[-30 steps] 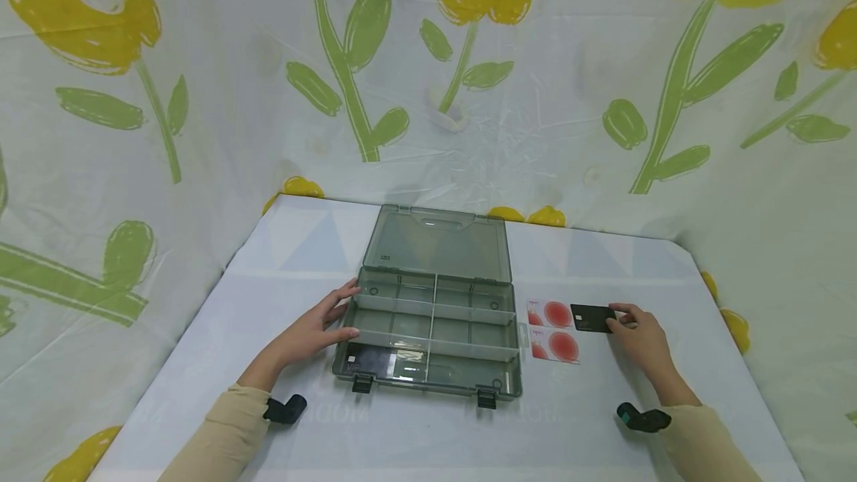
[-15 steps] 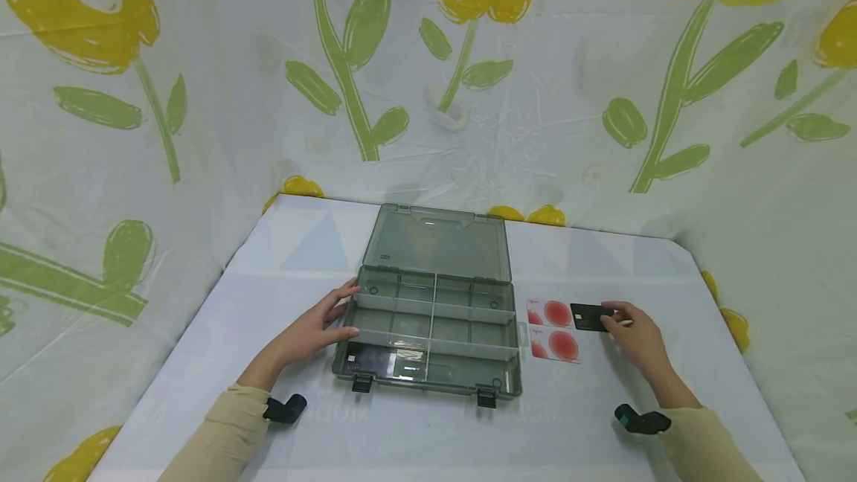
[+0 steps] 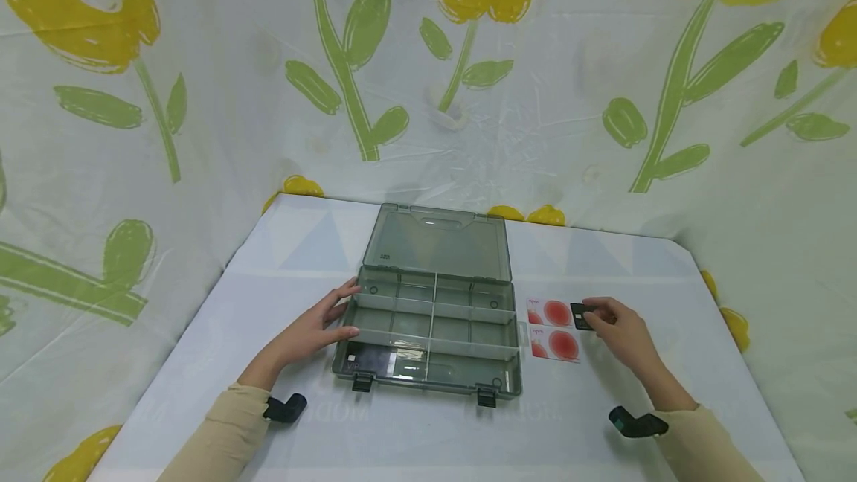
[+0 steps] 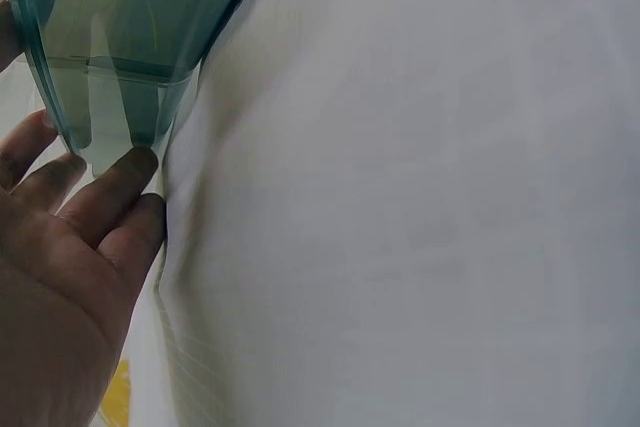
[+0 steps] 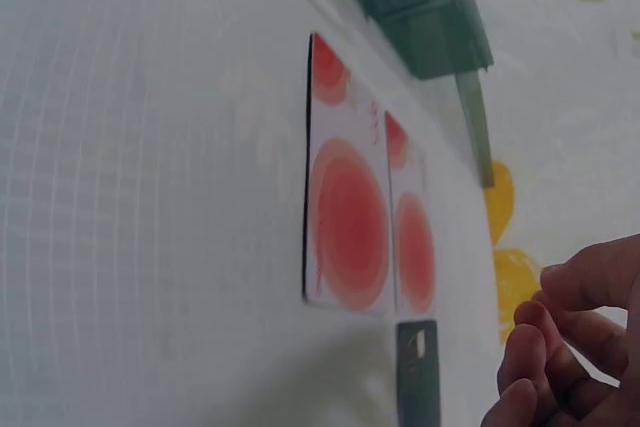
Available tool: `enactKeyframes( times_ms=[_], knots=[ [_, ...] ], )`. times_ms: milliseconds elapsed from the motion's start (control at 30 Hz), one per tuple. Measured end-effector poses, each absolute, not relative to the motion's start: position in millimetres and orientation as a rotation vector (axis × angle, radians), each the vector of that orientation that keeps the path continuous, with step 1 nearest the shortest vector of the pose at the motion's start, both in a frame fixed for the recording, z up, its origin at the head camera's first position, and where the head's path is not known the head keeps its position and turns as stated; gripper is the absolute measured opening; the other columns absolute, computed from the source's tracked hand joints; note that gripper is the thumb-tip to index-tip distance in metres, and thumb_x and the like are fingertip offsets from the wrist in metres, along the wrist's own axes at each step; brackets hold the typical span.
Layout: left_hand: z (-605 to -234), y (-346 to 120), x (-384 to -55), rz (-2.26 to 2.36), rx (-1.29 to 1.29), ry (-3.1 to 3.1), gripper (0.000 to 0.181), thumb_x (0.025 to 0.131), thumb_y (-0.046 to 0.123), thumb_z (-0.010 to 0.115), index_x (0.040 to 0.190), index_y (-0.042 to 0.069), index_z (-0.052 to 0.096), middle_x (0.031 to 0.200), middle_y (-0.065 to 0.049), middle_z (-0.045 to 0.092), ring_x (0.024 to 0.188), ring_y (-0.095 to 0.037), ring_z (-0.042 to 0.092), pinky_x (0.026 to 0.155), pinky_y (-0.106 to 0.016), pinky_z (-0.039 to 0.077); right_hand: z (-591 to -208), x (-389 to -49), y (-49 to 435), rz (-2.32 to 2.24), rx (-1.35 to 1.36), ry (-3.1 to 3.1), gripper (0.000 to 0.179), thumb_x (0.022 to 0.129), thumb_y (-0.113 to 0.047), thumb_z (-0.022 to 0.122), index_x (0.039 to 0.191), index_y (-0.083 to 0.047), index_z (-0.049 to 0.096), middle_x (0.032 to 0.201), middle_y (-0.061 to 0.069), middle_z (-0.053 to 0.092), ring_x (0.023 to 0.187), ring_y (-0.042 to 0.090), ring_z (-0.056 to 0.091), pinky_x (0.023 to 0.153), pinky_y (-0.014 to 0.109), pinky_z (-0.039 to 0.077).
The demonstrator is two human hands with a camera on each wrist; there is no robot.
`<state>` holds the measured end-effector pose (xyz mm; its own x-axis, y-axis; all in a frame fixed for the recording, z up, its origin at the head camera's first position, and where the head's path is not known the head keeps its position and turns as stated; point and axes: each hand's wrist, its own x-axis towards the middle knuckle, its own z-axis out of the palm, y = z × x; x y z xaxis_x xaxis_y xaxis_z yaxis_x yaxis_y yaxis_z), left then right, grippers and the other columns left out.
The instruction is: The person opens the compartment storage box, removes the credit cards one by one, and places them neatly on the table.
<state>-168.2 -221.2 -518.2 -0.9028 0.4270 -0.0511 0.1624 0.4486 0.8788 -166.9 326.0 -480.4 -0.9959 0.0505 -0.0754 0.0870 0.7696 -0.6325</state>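
Note:
A tinted, see-through plastic compartment box (image 3: 475, 374) lies with its lid (image 3: 469, 244) folded back. My left hand (image 3: 308, 329) rests on its left side; in the left wrist view, the extended fingers (image 4: 110, 192) touch the wall. Inside the front-left compartment is a dark card (image 3: 368, 359) marked VIP. To the right, a black card (image 3: 581, 312) with a chip lies beside two white-and-red cards, an upper red card (image 3: 556, 313) and a lower red card (image 3: 562, 346). Above the black card hovers my right hand (image 3: 623, 329), fingers loosely bent, holding nothing visible, covering its right part.
The white table (image 3: 428, 437) carries the box and cards. Two black latches, the left latch (image 3: 362, 383) and right latch (image 3: 486, 397), hang at the box's front edge. Flowered fabric (image 3: 535, 110) encloses the back and sides.
My right hand has slid left from the black card's right end to above its middle. The black card stays in place. My left hand has not moved.

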Motion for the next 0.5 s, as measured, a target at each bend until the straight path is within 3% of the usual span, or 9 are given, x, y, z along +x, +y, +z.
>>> enactKeyframes(
  times_ms=[500],
  knots=[
    [-518.8,-221.6,-168.6,1.452,0.511,2.424,0.08,0.095,0.031,0.074,0.16,0.015,0.029,0.171,-0.005,0.011,0.146,-0.049,0.029,0.113,-0.063,0.034,-457.7,-160.8,282.4,-1.187,-0.061,2.798,0.034,0.102,-0.018,0.063,0.132,-0.003,0.063,0.105,0.013,0.067,0.087,0.03,0.065,0.07,0.025,0.056]
  ],
)
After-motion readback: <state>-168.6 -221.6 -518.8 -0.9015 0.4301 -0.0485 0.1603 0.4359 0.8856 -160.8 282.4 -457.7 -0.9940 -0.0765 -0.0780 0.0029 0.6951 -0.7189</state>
